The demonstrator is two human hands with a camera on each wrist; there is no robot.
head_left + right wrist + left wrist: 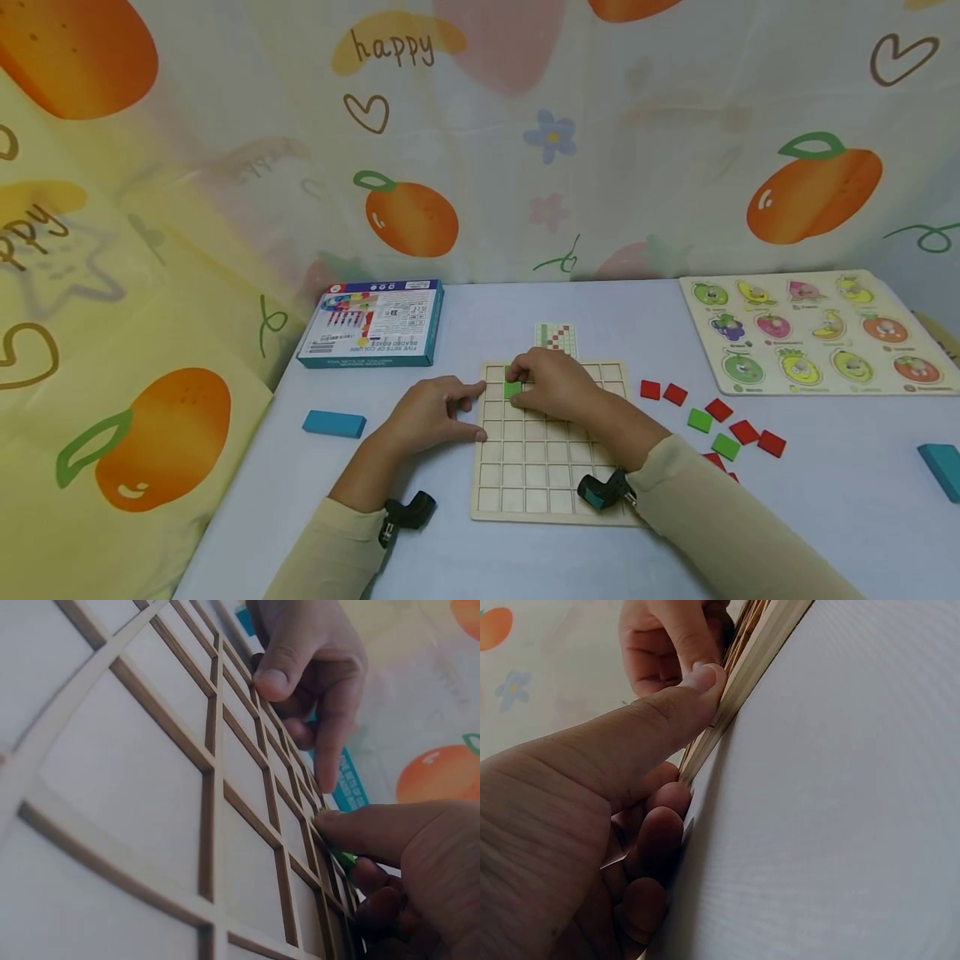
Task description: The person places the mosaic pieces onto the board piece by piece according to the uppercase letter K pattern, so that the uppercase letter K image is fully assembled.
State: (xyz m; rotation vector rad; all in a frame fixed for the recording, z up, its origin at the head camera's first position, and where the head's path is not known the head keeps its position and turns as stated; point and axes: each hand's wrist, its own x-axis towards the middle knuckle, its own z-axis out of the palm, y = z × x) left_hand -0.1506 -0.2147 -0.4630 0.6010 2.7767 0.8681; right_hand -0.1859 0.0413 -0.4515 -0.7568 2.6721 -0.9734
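Observation:
A wooden grid board (525,500) with square cells lies in front of me. My left hand (431,412) touches its left edge with thumb and index finger spread apart; the left wrist view shows the thumb against the rim and the other fingers bent below. My right hand (555,387) reaches over the upper-left cells, thumb and fingertips around a green square tile (512,389). In the right wrist view, the same green tile (345,859) shows partly between thumb and fingers, the rest hidden. A small card (556,336) with a red and green pattern lies behind the board.
Loose red tiles (744,431) and green tiles (700,420) lie scattered right of the board. A fruit-picture board (810,333) lies at the back right, a printed box (375,325) at the back left. Blue blocks (333,423) lie toward both sides of the table.

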